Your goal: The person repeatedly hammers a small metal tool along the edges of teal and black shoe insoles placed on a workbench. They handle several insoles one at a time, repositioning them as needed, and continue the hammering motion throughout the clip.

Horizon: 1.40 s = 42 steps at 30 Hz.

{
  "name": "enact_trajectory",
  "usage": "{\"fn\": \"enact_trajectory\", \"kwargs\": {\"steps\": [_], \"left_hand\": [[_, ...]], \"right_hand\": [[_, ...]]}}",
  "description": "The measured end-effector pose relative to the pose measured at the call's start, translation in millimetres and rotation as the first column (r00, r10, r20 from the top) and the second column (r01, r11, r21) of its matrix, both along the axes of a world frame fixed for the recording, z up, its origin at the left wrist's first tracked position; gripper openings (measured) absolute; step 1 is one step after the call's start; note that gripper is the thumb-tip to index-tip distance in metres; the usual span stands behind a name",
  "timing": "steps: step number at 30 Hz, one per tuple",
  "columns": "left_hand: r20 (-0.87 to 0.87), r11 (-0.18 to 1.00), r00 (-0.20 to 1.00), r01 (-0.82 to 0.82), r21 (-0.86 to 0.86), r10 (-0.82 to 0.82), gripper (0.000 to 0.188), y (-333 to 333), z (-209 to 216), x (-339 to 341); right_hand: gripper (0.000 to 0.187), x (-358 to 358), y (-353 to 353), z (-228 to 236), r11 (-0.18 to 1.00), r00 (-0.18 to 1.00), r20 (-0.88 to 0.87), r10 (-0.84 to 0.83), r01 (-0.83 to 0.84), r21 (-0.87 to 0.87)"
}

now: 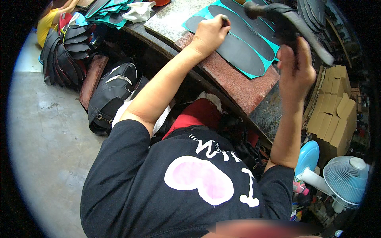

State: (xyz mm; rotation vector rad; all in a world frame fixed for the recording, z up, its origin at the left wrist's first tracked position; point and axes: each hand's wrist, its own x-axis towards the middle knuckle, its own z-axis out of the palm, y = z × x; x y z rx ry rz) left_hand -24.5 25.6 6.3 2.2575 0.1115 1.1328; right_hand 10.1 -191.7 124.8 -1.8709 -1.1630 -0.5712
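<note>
My left hand (212, 33) is closed in a fist around a short upright punch (225, 18). Only its pale top shows above the fingers. The fist rests at a turquoise sheet (258, 73) that carries several dark grey sole shapes (244, 53). Small marks run in a line along the sole shape beside the fist. In my right hand (297, 69) is a hammer (287, 20), raised over the right side of the sheet and blurred by motion. Under the sheet lies a reddish, rough board (238, 85).
More turquoise sheets (105, 12) and a crumpled white bag (139, 11) lie at the far left. Dark sole pieces (65, 51) are bundled beside the bench, near a black bag (111, 99). Cardboard boxes (333, 111) and a fan (345, 180) stand at right. A person in yellow (47, 25) is partly visible.
</note>
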Motion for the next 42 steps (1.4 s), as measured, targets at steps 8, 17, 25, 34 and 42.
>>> {"fn": "enact_trajectory", "kwargs": {"steps": [8, 17, 25, 34, 42], "left_hand": [[0.046, 0.756, 0.992, 0.122, -0.643, -0.122, 0.011, 1, -4, 4], [-0.044, 0.999, 0.999, -0.009, -0.049, 0.007, 0.017, -13, 6, -3], [0.023, 0.758, 0.995, 0.090, -0.646, -0.098, 0.011, -11, -1, 6], [-0.046, 0.996, 0.997, 0.073, 0.058, -0.070, 0.016, -26, 4, 3], [0.301, 0.687, 0.953, 0.238, -0.686, -0.030, 0.011, 14, 1, -3]], "right_hand": [[0.037, 20, -7, -25, 0.938, 0.975, -0.045, -0.216, 0.194, -0.289], [0.035, 4, -6, -2, 0.999, 1.000, 0.005, -0.027, 0.028, -0.032], [0.038, 18, -21, -15, 0.949, 0.978, -0.057, -0.201, 0.180, -0.258], [0.032, 1, -6, -14, 0.967, 0.979, 0.146, -0.142, 0.169, -0.191], [0.035, 23, -18, -28, 0.930, 0.971, -0.071, -0.227, 0.195, -0.311]]}}
